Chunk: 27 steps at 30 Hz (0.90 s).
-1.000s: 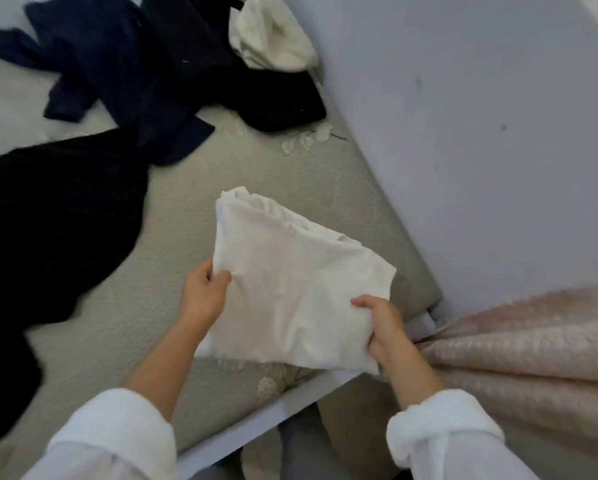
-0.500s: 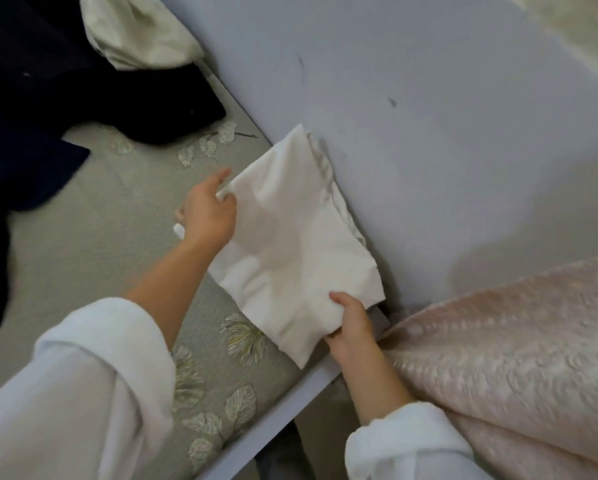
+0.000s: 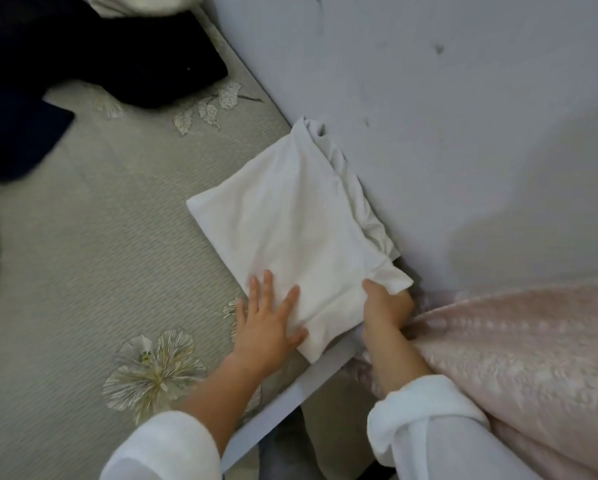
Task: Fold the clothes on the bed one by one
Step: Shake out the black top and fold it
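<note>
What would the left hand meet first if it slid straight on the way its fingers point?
The left hand rests flat on the folded white garment, so it would slide along that first; beyond it, probably the grey wall; depth is unclear.

Folded white cloth on the bed against the wall, left hand flat on it, right hand gripping its corner

1. One folded white garment, at the bed's near right corner, against the wall.
2. At least two dark unfolded garments toward the bed's far left: one black garment and one navy garment. Where they overlap, I cannot count further.
3. One cream cloth at the far edge, mostly cut off.
4. Two hands, the left hand and the right hand, both on the folded white garment.
5. One pink quilted cloth just beyond that near right corner.
</note>
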Tool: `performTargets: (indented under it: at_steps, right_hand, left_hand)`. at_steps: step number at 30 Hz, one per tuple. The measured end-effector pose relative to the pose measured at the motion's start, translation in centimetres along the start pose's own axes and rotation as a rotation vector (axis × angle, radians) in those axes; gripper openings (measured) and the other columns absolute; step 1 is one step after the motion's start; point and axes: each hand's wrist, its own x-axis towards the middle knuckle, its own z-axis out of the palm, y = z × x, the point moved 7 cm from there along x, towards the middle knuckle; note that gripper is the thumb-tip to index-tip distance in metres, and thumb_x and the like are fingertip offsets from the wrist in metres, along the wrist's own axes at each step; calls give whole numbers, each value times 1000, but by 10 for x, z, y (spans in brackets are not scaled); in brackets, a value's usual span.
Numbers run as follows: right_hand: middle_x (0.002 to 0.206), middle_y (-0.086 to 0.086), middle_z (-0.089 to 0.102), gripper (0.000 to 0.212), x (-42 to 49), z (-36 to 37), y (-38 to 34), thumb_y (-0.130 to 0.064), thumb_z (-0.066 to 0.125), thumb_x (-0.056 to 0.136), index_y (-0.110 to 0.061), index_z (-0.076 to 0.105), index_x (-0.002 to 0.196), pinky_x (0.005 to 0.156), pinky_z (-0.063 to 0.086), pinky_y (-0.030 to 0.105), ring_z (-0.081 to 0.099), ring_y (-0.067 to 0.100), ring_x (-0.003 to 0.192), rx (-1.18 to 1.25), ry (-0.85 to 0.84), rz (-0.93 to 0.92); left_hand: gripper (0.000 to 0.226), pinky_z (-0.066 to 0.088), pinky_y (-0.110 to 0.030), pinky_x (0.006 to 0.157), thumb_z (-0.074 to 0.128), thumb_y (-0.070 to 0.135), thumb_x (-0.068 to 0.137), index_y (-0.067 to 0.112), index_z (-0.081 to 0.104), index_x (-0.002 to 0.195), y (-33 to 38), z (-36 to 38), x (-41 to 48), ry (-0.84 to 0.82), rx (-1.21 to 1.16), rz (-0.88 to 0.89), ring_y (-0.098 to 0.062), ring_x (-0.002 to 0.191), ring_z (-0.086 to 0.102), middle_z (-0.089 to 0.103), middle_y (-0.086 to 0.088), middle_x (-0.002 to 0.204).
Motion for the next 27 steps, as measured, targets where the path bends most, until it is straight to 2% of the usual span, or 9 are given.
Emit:
performTargets:
  at_steps: [1,3,5,6,8,14,21,23,27]
  right_hand:
    - [112,14,67,38,0,-2,3,-3,71,77,-2,63,114,79,54,29,64,26,93,-81,24,-4]
    - [134,18,52,62,-3,-4,7,-9,72,77,1,46,133,99,44,41,52,33,120,-308,45,-17]
    - [149,16,33,82,-16,-4,-6,-16,74,77,-3,29,144,111,29,46,32,33,136,-516,59,-192]
    - [151,14,28,84,-26,0,-16,-17,73,77,-5,28,146,111,26,46,28,32,137,-578,54,-349]
    - [150,11,29,75,-54,17,-25,-18,71,79,-8,33,143,108,28,45,30,29,135,-645,-54,-605]
    - [142,6,39,52,-149,89,2,-17,61,88,-9,41,135,101,31,38,36,23,129,-878,-503,-945]
    - [134,3,42,44,-285,147,86,-27,56,90,-15,43,131,103,30,36,36,22,126,-1199,-846,-1192]
    - [135,1,42,43,-325,166,111,-29,54,90,-16,44,130,102,28,35,36,22,127,-1264,-890,-1242]
    - [132,3,46,43,-401,203,156,-26,56,89,-14,46,130,103,28,34,37,21,126,-1238,-953,-1254]
  left_hand:
    - [72,-11,-51,114,39,58,94,41,-3,150,3,6,0,-45,24,1,-30,136,-38,-41,-7,148]
    - [66,-9,-52,114,39,52,97,41,1,150,6,7,-2,-84,41,12,-32,140,-32,-36,-9,152]
    - [62,-6,-49,116,39,47,98,40,7,150,3,0,-6,-59,8,31,-29,143,-25,-28,-6,156]
    - [61,-4,-48,117,39,44,98,38,8,151,-1,-5,-8,-23,-18,36,-26,145,-22,-24,-4,158]
    - [61,1,-44,118,40,39,98,34,11,152,-17,-16,-16,75,-87,5,-23,147,-15,-15,-2,160]
    - [58,11,-41,119,45,29,97,21,24,151,-104,-27,-73,232,-324,-258,-27,147,6,8,-8,161]
    - [55,18,-35,116,47,23,96,14,30,147,-237,-2,-203,296,-456,-551,-28,144,18,18,-12,157]
    - [53,19,-33,114,47,20,95,13,33,145,-274,4,-240,334,-488,-614,-28,141,22,23,-13,155]
    - [49,26,-33,109,49,18,94,12,39,142,-345,9,-303,434,-517,-702,-27,138,27,30,-11,151]
